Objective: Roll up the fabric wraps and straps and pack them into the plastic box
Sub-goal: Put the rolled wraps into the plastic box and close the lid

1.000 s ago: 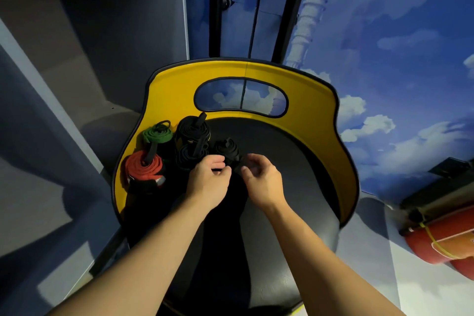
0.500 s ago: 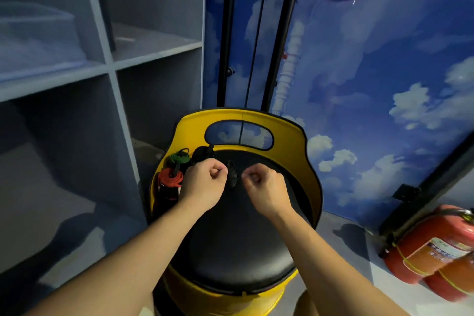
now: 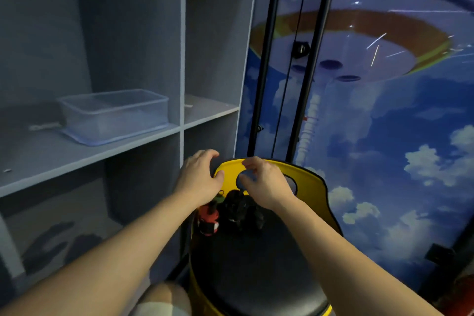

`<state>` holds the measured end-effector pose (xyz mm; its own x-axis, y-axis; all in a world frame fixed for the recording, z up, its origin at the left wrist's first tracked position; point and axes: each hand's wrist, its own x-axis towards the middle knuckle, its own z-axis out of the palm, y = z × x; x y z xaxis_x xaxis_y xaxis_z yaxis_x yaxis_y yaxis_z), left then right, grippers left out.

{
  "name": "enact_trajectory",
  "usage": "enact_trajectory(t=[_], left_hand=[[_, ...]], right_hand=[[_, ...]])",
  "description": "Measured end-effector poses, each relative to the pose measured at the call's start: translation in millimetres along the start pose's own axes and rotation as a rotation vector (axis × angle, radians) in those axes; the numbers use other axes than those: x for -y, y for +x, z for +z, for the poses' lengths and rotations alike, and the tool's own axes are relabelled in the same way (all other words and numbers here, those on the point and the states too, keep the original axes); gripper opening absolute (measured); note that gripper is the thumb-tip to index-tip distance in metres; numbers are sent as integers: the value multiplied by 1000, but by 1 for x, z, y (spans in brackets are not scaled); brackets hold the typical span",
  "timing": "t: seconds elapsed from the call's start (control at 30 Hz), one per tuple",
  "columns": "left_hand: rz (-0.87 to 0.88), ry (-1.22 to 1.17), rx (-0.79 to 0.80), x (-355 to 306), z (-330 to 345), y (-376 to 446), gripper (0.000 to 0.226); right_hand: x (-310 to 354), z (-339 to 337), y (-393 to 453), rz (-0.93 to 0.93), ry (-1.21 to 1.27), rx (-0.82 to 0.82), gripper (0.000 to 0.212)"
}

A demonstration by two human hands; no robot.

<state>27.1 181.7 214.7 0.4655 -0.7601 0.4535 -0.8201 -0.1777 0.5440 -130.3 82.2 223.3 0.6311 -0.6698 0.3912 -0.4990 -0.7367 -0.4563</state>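
Rolled straps sit at the back left of a black stool seat [image 3: 256, 264]: a red roll [image 3: 208, 217], a green roll [image 3: 218, 198] mostly hidden behind my left hand, and black rolls [image 3: 239, 208]. My left hand [image 3: 198, 178] and my right hand [image 3: 264, 182] hover above the rolls with fingers spread and curled, holding nothing. A clear plastic box [image 3: 112, 113] stands on a shelf up to the left, well apart from both hands.
The stool has a yellow backrest [image 3: 307, 185] with a cut-out. Grey shelving [image 3: 179, 126] fills the left side, with a small object left of the box. Black vertical poles [image 3: 266, 59] stand behind the stool against a sky mural. My knee shows at the bottom.
Both hands let go of the black roll and rose off the seat, fingers now apart. The view tilted up, bringing the shelf with the plastic box into sight.
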Motion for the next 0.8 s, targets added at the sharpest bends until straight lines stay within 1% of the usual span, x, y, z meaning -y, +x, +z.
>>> enact_trajectory(t=[0.13,0.23,0.33,0.43,0.57,0.63,0.7,0.8], left_hand=[[20,122,-68,16,-48,8,57],[25,210,-106,31,-77,16,60],[11,290,-145,49,-100,26,59],[41,362,-220,70,-118,39,56],[31,491,-322,95,-141,57,62],[-8,559,-317,106,-152,66,67],[-48,624,-272,116,-159,74,70],[-116,681,-186,124,-164,84,65]], right_hand=[[39,-1,25,-92,-11,13,51],[65,5,47,-153,-25,25,58],[89,12,68,-196,-23,49,59],[110,21,89,-229,-8,66,59],[133,36,119,-254,3,80,59],[146,43,133,-272,16,96,59],[157,52,147,-301,-2,117,61],[171,68,170,-336,-53,149,66]])
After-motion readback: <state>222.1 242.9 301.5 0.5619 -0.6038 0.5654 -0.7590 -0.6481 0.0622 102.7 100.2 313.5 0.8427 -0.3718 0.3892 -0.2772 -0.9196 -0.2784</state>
